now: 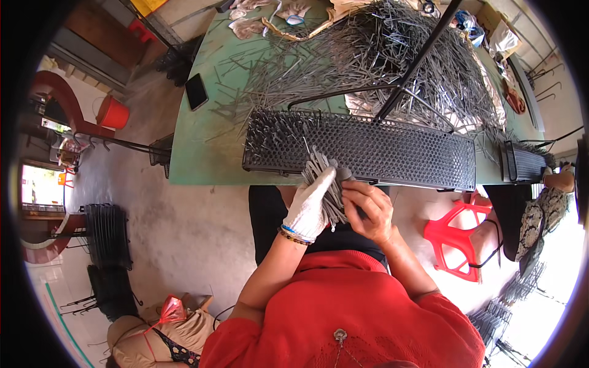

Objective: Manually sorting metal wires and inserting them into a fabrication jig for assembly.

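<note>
My left hand (308,211), in a white glove with a bracelet at the wrist, is closed around a bundle of thin grey rods (334,205). Bare and curled, my right hand (369,208) is against the bundle's right side. A grey cap-like piece (343,174) shows at its fingertips; what its fingers pinch, if anything, is hidden. Just beyond both hands, at the table's near edge, lies a long black rack (392,150) with a honeycomb of holes. Dark rods (279,132) stand crowded in its left part, while the holes farther right show no rods.
A large heap of loose dark rods (423,67) covers the back of the green table (202,144). A black frame bar (423,55) rises over the rack. A phone (196,92) and gloves (246,27) lie leftward. At right are a red stool (454,239) and another person's hand (561,178) by another rack (527,164).
</note>
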